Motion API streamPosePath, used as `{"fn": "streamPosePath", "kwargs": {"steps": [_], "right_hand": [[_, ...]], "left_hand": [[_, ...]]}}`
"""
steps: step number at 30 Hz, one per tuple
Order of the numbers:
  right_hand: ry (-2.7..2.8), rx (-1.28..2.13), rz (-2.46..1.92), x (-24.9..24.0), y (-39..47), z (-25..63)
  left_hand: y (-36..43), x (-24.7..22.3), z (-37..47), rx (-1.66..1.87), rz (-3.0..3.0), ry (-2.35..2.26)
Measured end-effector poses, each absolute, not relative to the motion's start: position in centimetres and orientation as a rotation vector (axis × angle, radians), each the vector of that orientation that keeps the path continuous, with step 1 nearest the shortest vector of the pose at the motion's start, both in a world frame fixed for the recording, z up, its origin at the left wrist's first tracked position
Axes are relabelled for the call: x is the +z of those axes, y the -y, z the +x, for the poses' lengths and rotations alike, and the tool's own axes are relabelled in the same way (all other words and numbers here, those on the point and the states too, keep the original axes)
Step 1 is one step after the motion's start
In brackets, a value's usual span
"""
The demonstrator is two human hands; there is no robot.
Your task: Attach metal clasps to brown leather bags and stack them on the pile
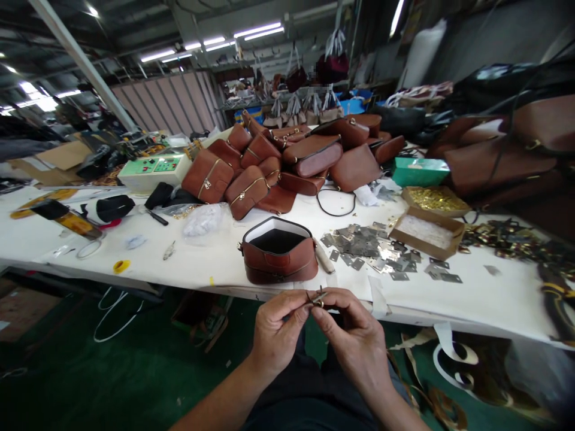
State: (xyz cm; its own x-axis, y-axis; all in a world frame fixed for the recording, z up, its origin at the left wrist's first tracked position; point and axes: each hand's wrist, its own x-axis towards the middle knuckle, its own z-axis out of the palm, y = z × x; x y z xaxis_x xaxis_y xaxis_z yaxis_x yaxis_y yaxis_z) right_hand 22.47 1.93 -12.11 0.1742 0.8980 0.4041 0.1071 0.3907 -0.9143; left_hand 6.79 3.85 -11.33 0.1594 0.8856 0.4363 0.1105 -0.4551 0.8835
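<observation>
Just off the table's front edge, my left hand (pixel 281 326) and my right hand (pixel 353 329) meet, fingertips pinched around a small metal clasp piece (pixel 318 299). Thin prongs stick up from it, and part of it is hidden by the fingers. Beyond my hands, an open brown leather bag (pixel 281 263) stands upright at the table edge, its white rim and dark inside showing. A short pale stick (pixel 324 258) lies against the bag's right side. Flat metal plates (pixel 359 242) are scattered to the right of it.
Brown bags (pixel 260 149) are piled at the back of the white table (pixel 202 263). Small cardboard boxes (pixel 431 245) hold gold and clear parts at the right. A green control box (pixel 155 170), a spray can (pixel 67 218) and yellow tape (pixel 121 266) are at the left.
</observation>
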Motion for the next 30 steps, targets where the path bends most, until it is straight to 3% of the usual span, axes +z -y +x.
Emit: {"fn": "streamPosePath", "kwargs": {"steps": [13, 23, 27, 30], "right_hand": [[1.520, 0.774, -0.892, -10.9, -2.1, 22.1], [1.599, 0.721, -0.825, -10.7, -2.1, 22.4], [1.582, 0.731, -0.856, -10.9, -2.3, 22.2], [1.548, 0.692, -0.921, -10.9, -2.9, 22.1]], "left_hand": [[-4.4, -11.0, 4.2, 1.088, 1.342, -0.713], [-4.6, -11.4, 4.7, 1.126, 1.102, -0.582], [-4.6, -11.1, 4.2, 1.105, 1.168, -0.651], [-5.2, -9.2, 2.6, 1.217, 1.579, -0.860]]}}
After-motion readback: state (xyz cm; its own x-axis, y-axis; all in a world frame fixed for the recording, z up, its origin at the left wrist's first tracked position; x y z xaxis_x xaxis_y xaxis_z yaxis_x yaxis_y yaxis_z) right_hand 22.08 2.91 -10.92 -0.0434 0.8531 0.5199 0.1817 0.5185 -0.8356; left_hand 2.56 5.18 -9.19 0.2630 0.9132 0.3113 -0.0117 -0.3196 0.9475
